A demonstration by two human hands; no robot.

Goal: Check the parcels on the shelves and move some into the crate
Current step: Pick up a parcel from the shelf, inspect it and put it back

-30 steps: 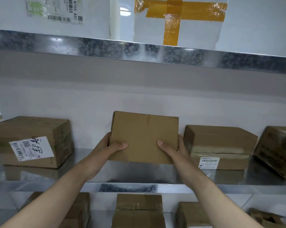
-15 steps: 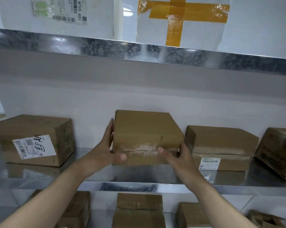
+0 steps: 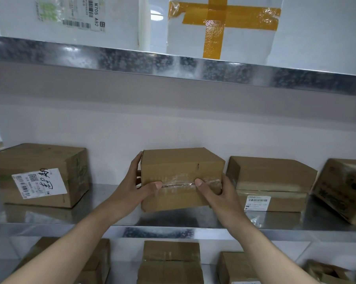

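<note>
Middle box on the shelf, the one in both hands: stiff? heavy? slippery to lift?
Probably stiff: the box shows square edges under the left hand and right hand gripping its ends. Likely light-ish, since it is small and thumb-and-finger grips seem enough. The glossy tape across its front may be slick; bare cardboard should grip better.

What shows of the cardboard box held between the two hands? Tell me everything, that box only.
The cardboard box is plain brown corrugated card, closed, with clear tape along the seam across its near face. No label shows. It is slightly tilted over the middle of the steel shelf. The left hand grips its left side, the right hand its right, both thumbs on the taped seam. Whether it rests on the shelf I cannot tell.
</note>
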